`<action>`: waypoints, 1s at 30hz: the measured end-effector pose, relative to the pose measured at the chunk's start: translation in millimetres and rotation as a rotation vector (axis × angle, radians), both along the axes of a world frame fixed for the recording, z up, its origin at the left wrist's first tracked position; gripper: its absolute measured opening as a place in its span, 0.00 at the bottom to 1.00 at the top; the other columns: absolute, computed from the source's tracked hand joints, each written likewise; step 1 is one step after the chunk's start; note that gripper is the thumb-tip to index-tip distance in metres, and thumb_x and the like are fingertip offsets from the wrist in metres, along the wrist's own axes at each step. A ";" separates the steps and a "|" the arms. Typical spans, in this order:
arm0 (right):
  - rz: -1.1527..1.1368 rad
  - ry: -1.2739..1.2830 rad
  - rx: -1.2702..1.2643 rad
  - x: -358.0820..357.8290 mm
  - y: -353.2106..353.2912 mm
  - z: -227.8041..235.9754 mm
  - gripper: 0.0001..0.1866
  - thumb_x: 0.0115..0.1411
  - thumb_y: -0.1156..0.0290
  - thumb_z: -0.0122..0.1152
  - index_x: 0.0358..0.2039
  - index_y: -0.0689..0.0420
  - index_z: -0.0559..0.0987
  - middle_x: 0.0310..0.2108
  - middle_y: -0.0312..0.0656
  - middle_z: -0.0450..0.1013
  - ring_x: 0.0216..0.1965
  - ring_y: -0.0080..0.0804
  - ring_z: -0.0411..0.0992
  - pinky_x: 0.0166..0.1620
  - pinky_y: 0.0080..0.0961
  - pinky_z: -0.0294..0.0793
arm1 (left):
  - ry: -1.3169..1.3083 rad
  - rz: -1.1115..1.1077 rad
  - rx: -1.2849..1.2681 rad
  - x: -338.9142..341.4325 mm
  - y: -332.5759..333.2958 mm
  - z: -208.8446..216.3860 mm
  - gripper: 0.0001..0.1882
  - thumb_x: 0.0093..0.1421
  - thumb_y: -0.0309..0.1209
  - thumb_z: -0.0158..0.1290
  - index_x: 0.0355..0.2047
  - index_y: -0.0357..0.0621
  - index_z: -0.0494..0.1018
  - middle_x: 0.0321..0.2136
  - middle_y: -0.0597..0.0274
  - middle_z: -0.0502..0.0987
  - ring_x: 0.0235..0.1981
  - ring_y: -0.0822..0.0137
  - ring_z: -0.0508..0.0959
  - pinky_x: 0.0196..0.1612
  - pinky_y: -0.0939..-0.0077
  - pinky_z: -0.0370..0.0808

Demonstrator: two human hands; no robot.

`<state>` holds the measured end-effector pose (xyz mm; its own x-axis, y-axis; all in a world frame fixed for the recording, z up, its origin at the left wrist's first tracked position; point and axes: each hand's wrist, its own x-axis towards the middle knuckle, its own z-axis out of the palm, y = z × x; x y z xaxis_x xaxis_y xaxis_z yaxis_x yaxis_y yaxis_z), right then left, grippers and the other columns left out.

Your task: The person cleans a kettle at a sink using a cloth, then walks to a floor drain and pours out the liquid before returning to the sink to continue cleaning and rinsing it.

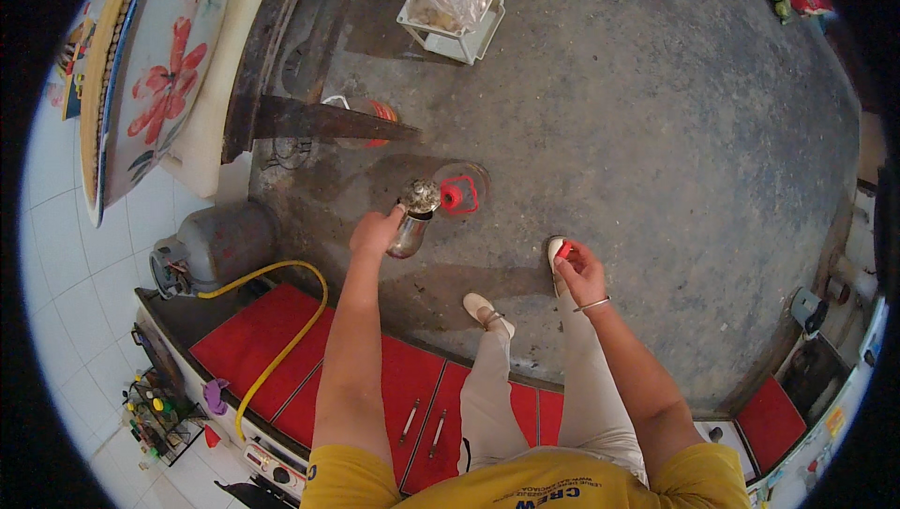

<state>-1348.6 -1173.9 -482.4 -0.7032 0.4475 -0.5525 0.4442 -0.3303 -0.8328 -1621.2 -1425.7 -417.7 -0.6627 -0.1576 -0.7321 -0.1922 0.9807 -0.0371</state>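
Observation:
Held out in front of me, a shiny metal pot [409, 237] is in the grip of my left hand [376, 231]. A round, mottled silvery piece [421, 195], perhaps its raised lid, shows at its top. Just beyond the pot, a clear plastic jug with a red handle [460, 195] stands on the floor; the pot is close to it, and I cannot tell if they touch. My right hand [583, 275], with a bangle at its wrist, pinches a small red cap [563, 249] above my shoe.
Red cabinets [431, 406] run along the near side, with a yellow hose [323, 275] leading to a grey gas cylinder [228, 239]. A dark wooden table leg [328, 121] juts in at left, beside an orange bucket [382, 115]. A white rack [469, 45] holds a plastic bag.

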 end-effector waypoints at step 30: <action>-0.038 0.017 0.006 23.3 17.2 -2.6 0.19 0.49 0.74 0.60 0.43 0.61 0.69 0.29 0.35 0.70 0.30 0.19 0.68 0.35 0.16 0.68 | 0.027 -0.152 -0.120 3.1 34.8 19.3 0.33 0.50 0.58 0.39 0.36 0.40 0.73 0.39 0.50 0.73 0.42 0.53 0.72 0.43 0.63 0.68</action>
<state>-1325.3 -1156.7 -485.0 -0.6950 0.4773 -0.5378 0.4170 -0.3418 -0.8422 -1618.2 -1391.0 -398.4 -0.7048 -0.1394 -0.6956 -0.0449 0.9873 -0.1524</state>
